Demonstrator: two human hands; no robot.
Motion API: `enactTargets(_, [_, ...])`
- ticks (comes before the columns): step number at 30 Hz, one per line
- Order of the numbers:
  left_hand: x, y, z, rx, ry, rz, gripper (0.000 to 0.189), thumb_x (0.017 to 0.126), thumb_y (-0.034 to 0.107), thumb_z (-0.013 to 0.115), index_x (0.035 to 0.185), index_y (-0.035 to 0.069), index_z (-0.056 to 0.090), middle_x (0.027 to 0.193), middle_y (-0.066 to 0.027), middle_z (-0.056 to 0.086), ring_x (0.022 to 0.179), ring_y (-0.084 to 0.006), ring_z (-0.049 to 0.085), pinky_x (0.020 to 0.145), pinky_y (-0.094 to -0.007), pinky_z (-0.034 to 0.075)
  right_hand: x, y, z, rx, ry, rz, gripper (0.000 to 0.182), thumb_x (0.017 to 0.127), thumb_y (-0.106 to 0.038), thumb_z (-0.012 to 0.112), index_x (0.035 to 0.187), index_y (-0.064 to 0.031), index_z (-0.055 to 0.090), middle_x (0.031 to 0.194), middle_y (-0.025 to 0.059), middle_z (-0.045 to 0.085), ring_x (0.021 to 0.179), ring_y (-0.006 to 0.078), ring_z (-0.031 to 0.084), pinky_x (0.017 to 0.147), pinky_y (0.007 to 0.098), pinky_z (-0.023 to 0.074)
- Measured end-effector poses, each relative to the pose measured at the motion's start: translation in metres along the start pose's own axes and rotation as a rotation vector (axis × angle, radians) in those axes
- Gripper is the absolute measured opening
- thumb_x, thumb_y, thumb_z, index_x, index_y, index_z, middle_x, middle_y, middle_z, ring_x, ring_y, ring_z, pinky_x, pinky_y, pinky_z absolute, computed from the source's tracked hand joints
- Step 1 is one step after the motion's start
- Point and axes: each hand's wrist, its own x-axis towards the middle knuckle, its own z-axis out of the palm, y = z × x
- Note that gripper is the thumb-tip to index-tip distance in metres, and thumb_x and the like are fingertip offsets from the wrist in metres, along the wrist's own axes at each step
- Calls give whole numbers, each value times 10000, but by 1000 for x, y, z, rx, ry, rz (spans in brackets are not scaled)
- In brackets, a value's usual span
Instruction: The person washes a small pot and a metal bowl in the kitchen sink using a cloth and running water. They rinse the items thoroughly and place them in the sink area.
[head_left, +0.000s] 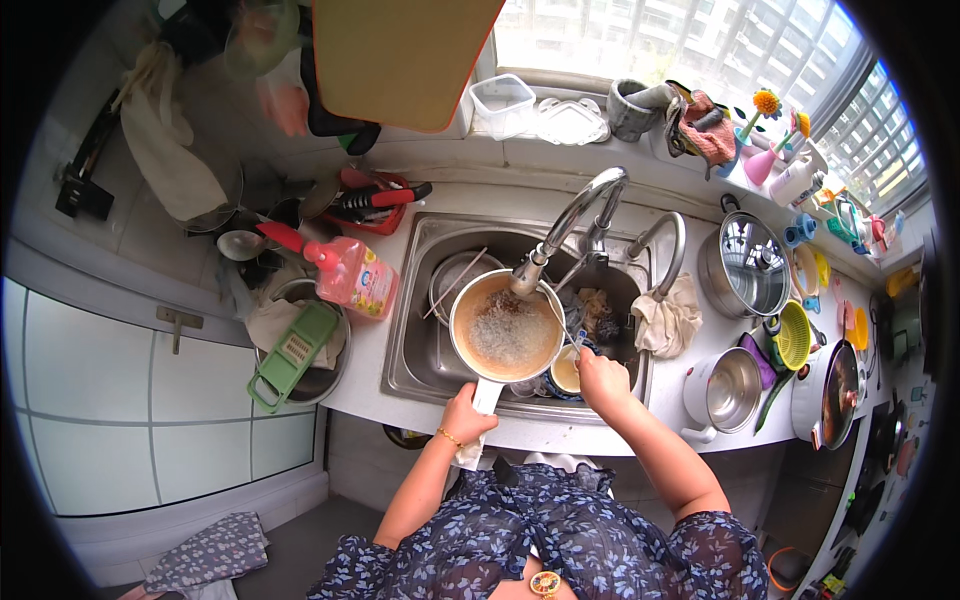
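My left hand (466, 420) grips the white handle (488, 396) of a saucepan (506, 330), and some cloth shows under that hand. The pan is over the sink, below the chrome faucet (526, 274), and foamy, cloudy water covers its inside. My right hand (604, 381) is closed around a thin metal utensil (560, 319) that reaches into the pan; its far end is hidden in the foam. A bowl with a blue rim (568, 373) sits in the sink beneath my right hand.
The steel sink (400, 367) holds a round pan (450, 274) and food scraps (598, 315). On its left stand a pink soap bottle (360, 277) and a green grater (296, 352). A beige rag (670, 315), a lidded pot (746, 262) and a small pot (724, 390) are on the right.
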Motion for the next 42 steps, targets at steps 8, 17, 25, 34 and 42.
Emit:
enactTargets(8, [-1,-2,1,-18,28,13,512,528,180,694,975,-11,531,904,-184,617,837,-290,610,748,-354,475,-38,-22,-5,540,-246,80,261,866,-205,457,806,26,564,682,249,579,593,399,572,554,466,461])
enactTargets(17, [-12,-13,-12,119,133,17,494,553,209,671,981,40,490,855,-219,614,819,-390,586,716,-442,470,-70,-5,-12,509,33,-79,157,835,-195,489,865,-61,565,682,185,601,664,366,592,595,475,460])
enactTargets(25, [-14,4,-35,197,220,-38,466,534,168,671,941,27,495,829,-207,615,795,-382,592,689,-416,476,-65,33,-14,580,-8,171,202,814,-213,508,766,-28,575,616,196,570,638,381,572,589,468,439])
enactTargets(34, [-21,11,-52,335,288,-92,503,562,169,653,1014,58,462,842,-215,613,798,-401,580,693,-454,469,-8,56,-16,136,220,-158,151,722,-123,536,693,0,620,1146,152,493,950,329,517,784,395,458])
enactTargets(42, [-35,14,-65,405,340,-56,466,577,153,640,996,61,456,832,-225,607,787,-413,572,680,-476,461,57,64,-33,-14,288,-344,131,670,-91,553,689,17,625,1312,168,376,1150,375,389,880,429,422])
